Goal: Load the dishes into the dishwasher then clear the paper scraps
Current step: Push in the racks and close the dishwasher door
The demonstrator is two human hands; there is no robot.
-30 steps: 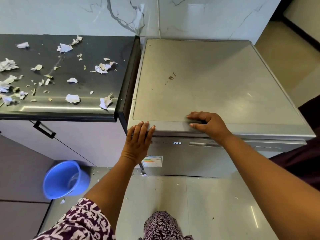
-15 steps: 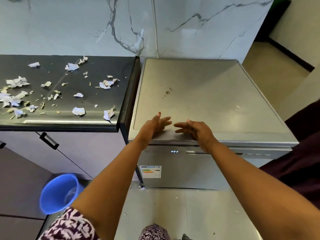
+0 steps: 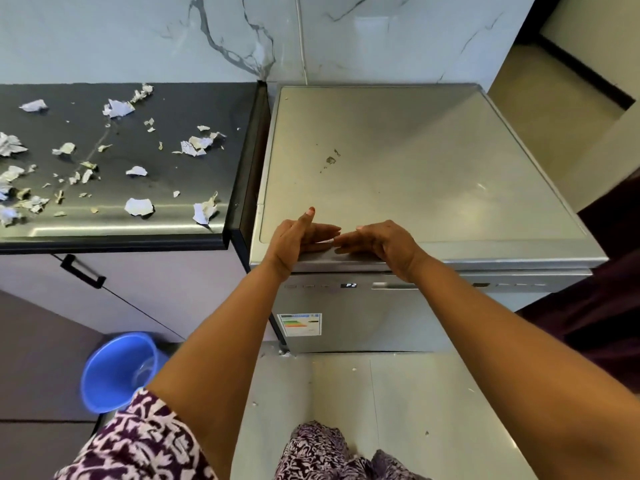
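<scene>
Bright, diffuse light, no hard shadows. Top of dishwasher (image 3: 433, 161) washed out on its right half, with a small hot spot there. Glare streak along front edge of counter (image 3: 214, 98); soft sheen on wall (image 3: 104, 36). Short faint shadows under scraps (image 3: 139, 206). Centre sharp, display (image 3: 348, 285) readable. Fisheye bends straight edges near margins; dark cloth (image 3: 606, 289) at right edge is soft.

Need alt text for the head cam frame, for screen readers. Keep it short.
A person's left hand and right hand, fingers straight and tips nearly meeting, are at the front top edge of a closed silver dishwasher. Torn paper scraps litter the black counter to its left, and a blue bucket stands on the floor below.
</scene>
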